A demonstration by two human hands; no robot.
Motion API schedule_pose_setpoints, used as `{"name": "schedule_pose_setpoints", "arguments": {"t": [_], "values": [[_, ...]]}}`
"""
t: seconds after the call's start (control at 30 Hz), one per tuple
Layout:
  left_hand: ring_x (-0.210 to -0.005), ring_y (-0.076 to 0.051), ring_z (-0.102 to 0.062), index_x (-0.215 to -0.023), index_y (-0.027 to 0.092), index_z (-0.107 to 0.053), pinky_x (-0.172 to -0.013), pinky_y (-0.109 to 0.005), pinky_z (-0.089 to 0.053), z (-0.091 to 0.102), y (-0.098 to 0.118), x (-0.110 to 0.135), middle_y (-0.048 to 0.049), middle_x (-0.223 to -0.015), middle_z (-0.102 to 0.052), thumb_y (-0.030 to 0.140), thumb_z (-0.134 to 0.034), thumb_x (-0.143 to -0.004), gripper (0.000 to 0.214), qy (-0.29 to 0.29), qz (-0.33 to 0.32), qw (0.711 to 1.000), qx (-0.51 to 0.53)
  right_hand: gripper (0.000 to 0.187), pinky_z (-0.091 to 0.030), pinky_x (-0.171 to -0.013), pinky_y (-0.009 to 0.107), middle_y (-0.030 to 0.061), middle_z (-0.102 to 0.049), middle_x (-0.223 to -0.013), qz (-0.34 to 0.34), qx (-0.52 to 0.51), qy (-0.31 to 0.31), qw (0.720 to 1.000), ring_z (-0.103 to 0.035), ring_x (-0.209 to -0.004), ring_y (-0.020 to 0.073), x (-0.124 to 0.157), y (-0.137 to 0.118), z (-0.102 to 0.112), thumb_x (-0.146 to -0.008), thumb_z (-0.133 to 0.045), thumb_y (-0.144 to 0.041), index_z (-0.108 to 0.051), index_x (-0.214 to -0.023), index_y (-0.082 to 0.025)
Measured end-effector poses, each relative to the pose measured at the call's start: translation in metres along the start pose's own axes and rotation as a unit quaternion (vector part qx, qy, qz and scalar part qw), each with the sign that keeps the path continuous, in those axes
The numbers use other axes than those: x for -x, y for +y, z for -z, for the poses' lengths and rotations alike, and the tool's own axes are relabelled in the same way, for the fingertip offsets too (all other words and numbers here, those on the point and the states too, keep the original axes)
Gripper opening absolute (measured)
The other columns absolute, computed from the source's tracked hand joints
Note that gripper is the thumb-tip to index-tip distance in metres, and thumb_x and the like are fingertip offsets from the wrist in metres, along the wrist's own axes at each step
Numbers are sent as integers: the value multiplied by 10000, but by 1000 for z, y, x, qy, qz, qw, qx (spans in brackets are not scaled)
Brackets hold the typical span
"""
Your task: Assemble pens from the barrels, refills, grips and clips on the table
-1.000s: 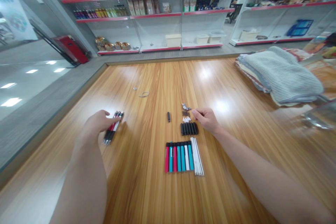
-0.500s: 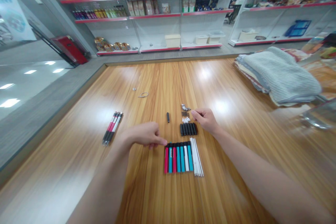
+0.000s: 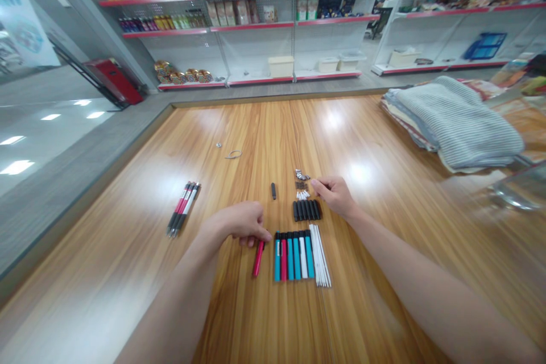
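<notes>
My left hand (image 3: 249, 224) pinches the black top end of a pink pen barrel (image 3: 258, 260), which slants just left of the row. That row of pen barrels (image 3: 290, 261) is blue, pink and white with black tops. White refills (image 3: 321, 256) lie at its right side. My right hand (image 3: 333, 193) is closed, fingertips together beside the small parts; whatever it holds is hidden. Near it are silver metal tips (image 3: 301, 174), dark springs (image 3: 301, 186), small white pieces (image 3: 302, 195) and black grips (image 3: 306, 210). A single black grip (image 3: 273, 191) lies apart, between the hands.
Several whole pens (image 3: 183, 209) lie together on the left of the wooden table (image 3: 239, 318). Farther back are a thin loop (image 3: 234, 154) and a small silver piece (image 3: 219, 145). Folded cloths (image 3: 456, 119) are piled at the right. Stocked shelves (image 3: 251, 25) stand behind.
My left hand has taken the leftmost pink pen barrel and drawn it left, away from the row, tilting it. My right hand has stayed where it was.
</notes>
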State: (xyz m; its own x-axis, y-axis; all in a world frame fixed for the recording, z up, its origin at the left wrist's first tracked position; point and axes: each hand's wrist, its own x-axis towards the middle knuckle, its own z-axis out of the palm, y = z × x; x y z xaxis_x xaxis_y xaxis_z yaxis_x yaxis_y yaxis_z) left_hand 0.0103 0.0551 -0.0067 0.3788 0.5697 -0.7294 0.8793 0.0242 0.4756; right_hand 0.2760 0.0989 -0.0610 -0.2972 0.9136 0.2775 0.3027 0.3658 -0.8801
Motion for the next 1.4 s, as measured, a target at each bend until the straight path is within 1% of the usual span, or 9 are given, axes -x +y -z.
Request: {"name": "schedule_pose_setpoints", "arguments": {"t": [0.3,0.47,0.53,0.67,0.9,1.03,1.13,1.2,1.4], "values": [[-445,-149,-579,-561,167,-602,-402,-202,-369,-2,-3,-1,-20,-500,-616,224,-534,-638,118,66,-50,996,-14,455,-257,-489,255,-34,-382,-497,7,5,5,1000,-376,-477,91,0,2,0,-911,-484,-428,-512,-546,-158],[-410,-109,-542,-540,163,-549,-396,-180,-341,-3,-3,-14,6,-463,-567,256,-529,-730,213,145,-154,977,20,450,-250,-484,256,-37,-379,-486,2,4,7,1000,-377,-468,92,-1,2,0,-911,-489,-428,-513,-550,-159],[-418,-102,-540,-592,163,-539,-405,-177,-351,-5,-7,-24,11,-485,-570,298,-510,-800,249,218,-200,949,110,452,-249,-481,256,-38,-375,-483,1,3,13,1000,-371,-464,91,1,1,0,-911,-490,-429,-508,-548,-160],[-434,-109,-546,-652,153,-541,-433,-191,-408,-10,-17,-39,3,-499,-578,376,-493,-882,324,358,-255,846,302,451,-248,-479,253,-36,-371,-489,-13,9,39,999,-361,-465,88,13,0,4,-912,-493,-426,-502,-548,-161],[-704,-194,-679,-783,115,-595,-501,-226,-497,-14,-10,-40,-114,-828,-710,425,-598,-846,316,397,-298,763,414,450,-257,-465,251,-31,-382,-472,-43,22,97,994,-367,-451,95,27,-4,6,-903,-501,-450,-512,-555,-165],[-695,-191,-677,-862,111,-597,-512,-238,-507,-16,-3,-44,-109,-826,-698,443,-621,-830,335,413,-322,722,452,464,-262,-463,253,-30,-377,-458,-39,42,106,993,-362,-445,97,25,-4,4,-897,-498,-464,-520,-544,-165],[-551,-123,-610,-959,121,-612,-484,-216,-478,-19,0,-49,-48,-736,-656,464,-607,-838,363,501,-318,684,425,466,-267,-469,254,-30,-371,-451,-31,56,112,992,-369,-448,100,22,-3,4,-893,-500,-461,-531,-537,-162],[-540,-98,-580,-996,137,-607,-505,-203,-465,-23,1,-51,-25,-731,-631,453,-567,-872,342,564,-312,676,358,465,-273,-474,253,-28,-384,-459,-25,61,114,991,-381,-454,101,21,-2,3,-894,-498,-455,-528,-534,-162],[-769,-129,-613,-945,174,-597,-702,-225,-472,-31,1,-53,-45,-843,-637,386,-499,-927,235,614,-307,715,137,461,-270,-481,247,-25,-413,-476,1,90,92,992,-411,-466,98,17,-1,2,-902,-488,-428,-522,-528,-160]]}}
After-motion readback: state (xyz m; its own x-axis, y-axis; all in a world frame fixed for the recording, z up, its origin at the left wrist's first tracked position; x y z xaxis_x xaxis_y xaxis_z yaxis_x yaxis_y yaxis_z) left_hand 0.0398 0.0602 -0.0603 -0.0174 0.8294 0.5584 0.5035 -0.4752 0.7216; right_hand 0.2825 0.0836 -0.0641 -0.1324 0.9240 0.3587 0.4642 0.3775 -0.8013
